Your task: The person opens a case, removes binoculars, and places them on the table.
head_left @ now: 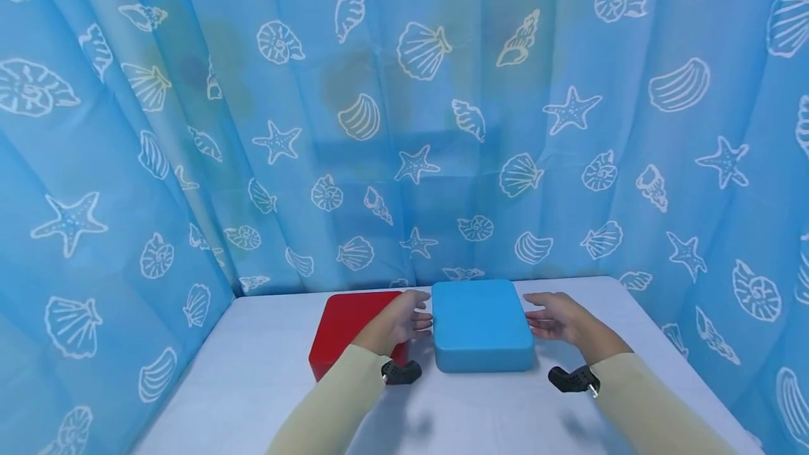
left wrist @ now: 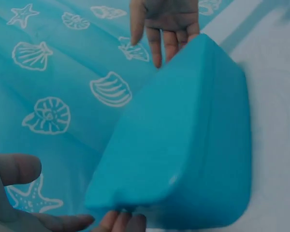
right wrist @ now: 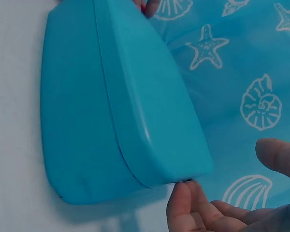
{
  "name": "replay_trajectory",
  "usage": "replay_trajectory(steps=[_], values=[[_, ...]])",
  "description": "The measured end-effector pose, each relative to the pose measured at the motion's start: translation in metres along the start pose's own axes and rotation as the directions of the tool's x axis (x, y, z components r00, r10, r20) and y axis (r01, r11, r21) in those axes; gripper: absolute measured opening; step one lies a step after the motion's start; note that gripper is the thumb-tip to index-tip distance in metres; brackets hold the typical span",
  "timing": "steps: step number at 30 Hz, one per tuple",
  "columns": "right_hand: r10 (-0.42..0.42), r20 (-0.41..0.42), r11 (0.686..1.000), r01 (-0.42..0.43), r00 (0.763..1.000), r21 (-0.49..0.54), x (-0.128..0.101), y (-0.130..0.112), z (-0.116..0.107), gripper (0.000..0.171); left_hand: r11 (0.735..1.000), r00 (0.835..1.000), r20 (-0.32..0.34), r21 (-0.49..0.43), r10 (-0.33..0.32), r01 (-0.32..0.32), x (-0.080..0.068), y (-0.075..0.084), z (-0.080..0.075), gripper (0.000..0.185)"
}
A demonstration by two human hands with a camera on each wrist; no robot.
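A blue box (head_left: 483, 318) with rounded corners stands on the white table between my two hands. Its lid seam (right wrist: 108, 96) shows as a thin line in the right wrist view. My left hand (head_left: 402, 316) is at the box's left side, fingertips at its edge and thumb held away from it. On the opposite side, my right hand (head_left: 559, 318) has its fingertips at the lid's edge, the thumb also apart. Behind and below my left forearm sits a red box (head_left: 347, 325), partly hidden by that hand and sleeve.
White cloth covers the table (head_left: 253, 364). A blue curtain (head_left: 392, 125) with white shell and starfish prints hangs behind the table and along both sides. Dark wrist devices (head_left: 401, 372) sit below each wrist.
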State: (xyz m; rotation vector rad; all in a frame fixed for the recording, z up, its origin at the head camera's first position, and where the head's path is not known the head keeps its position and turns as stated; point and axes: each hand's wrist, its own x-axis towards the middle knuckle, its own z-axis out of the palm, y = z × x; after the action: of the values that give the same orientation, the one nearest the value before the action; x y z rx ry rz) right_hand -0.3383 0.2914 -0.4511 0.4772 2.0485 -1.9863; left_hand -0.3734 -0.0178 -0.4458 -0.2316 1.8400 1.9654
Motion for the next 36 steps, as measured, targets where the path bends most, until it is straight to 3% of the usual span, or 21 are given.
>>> replay_trajectory(steps=[6,14,19,24,30,36], values=[[0.011,-0.03,0.999,-0.012,1.0,-0.051,0.009,-0.004,0.005,0.067,0.999,0.999,-0.04,0.026,-0.036,0.038,0.006,0.005,0.007,0.068],[-0.025,-0.067,0.992,0.017,0.997,-0.125,0.018,0.002,0.006,0.065,0.997,0.996,-0.08,0.068,-0.032,0.038,0.008,0.006,0.015,0.065],[-0.072,-0.061,0.966,0.054,0.996,-0.255,0.016,0.006,0.005,0.058,0.988,0.994,-0.107,0.145,-0.038,0.054,0.007,0.002,0.02,0.063],[-0.104,-0.078,0.933,0.07,0.991,-0.352,0.019,0.007,0.002,0.06,0.979,0.992,-0.121,0.195,-0.03,0.053,0.008,0.001,0.028,0.078],[-0.116,-0.115,0.921,0.063,0.987,-0.384,0.025,0.009,0.004,0.058,0.958,0.99,-0.143,0.284,0.002,0.04,0.013,0.002,0.034,0.075],[-0.107,-0.12,0.93,0.056,0.987,-0.364,0.029,0.008,0.012,0.054,0.923,0.973,-0.228,0.379,0.025,0.065,0.017,0.003,0.033,0.073]])
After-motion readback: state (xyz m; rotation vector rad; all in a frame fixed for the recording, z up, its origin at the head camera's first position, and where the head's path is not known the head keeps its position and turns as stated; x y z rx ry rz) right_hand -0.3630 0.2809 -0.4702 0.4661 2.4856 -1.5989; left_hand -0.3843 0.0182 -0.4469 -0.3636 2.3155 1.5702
